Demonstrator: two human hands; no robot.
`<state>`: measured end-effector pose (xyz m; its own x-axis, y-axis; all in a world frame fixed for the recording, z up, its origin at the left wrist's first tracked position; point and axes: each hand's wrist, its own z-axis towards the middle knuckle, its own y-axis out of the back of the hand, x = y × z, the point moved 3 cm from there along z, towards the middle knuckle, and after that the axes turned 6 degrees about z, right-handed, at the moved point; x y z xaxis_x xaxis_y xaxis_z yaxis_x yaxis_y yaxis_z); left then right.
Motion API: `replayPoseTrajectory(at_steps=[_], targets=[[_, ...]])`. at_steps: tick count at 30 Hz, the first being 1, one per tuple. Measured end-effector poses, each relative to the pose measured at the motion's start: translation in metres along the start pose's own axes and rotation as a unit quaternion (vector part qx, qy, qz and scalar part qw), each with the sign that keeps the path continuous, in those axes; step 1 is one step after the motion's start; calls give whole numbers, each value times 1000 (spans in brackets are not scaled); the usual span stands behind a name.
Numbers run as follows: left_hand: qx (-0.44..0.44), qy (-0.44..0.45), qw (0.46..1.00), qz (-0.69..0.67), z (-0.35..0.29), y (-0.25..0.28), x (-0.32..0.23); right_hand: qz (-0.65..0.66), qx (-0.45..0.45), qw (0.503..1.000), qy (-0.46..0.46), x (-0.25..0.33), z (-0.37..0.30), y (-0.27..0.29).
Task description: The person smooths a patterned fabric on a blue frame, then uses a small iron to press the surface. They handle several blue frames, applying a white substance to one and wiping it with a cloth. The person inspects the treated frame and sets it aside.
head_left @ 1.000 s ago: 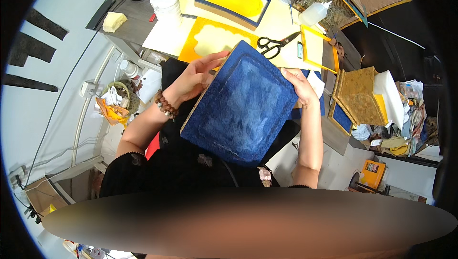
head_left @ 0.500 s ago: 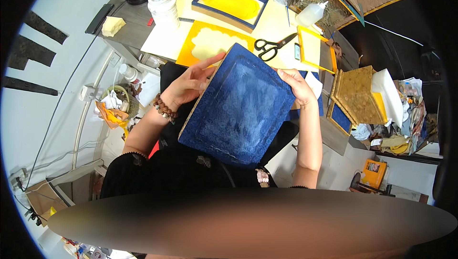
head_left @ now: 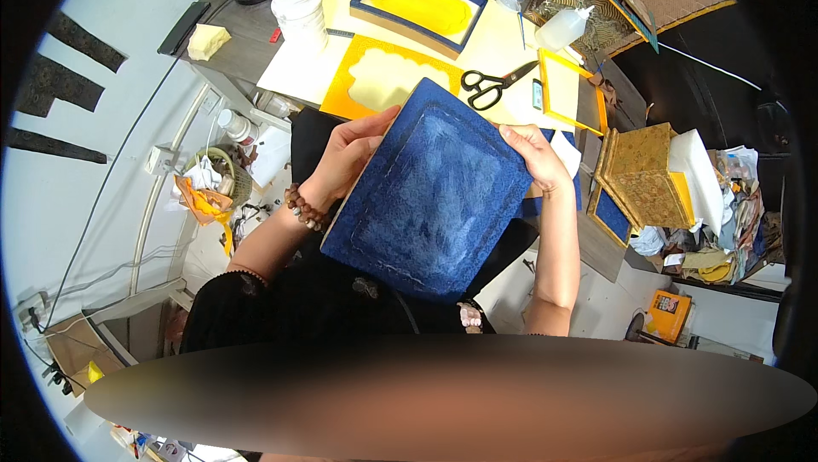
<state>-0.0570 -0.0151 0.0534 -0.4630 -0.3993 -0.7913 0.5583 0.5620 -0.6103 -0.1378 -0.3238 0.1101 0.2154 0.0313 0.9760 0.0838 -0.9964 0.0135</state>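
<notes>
A blue rectangular panel, shaped like a box lid with a raised middle and whitish streaks across it, is held tilted above my lap. My left hand grips its left edge, with the fingers partly hidden behind it. At the upper right corner my right hand holds on, thumb on the front face and the other fingers mostly behind. Beyond the panel's top edge, on the table, lie an orange-yellow sheet with a scalloped cut-out and black-handled scissors.
A blue-edged tray with a yellow inside and a white jar stand at the back. On the right are a clear squeeze bottle, a yellow frame and a gold patterned box. A waste basket is at left.
Both hands keep hold of the panel, which has turned slightly so that less of its left side edge shows. The surroundings have shifted a little right in view.
</notes>
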Motion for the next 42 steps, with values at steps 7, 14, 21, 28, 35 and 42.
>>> replayPoseTrajectory(at_steps=[7, 14, 21, 28, 35, 42], targets=[[63, -14, 998, -24, 28, -4, -16, -30, 28, 999, 20, 3, 6, -5], [69, 3, 997, 25, 62, 2, -18, -25, 19, 999, 8, 5, 3, -7], [81, 17, 995, 59, 81, 10, -12, 16, 22, 1000, 5, 3, 3, -4], [107, -95, 987, -68, 67, 2, -30, 359, -55, 931, 34, -2, 5, -11], [12, -200, 979, 31, 43, 18, -74, 321, -198, 925, 52, -59, -12, -91], [14, -284, 943, 174, 40, -27, -86, 325, -192, 925, 47, -60, 21, -33]])
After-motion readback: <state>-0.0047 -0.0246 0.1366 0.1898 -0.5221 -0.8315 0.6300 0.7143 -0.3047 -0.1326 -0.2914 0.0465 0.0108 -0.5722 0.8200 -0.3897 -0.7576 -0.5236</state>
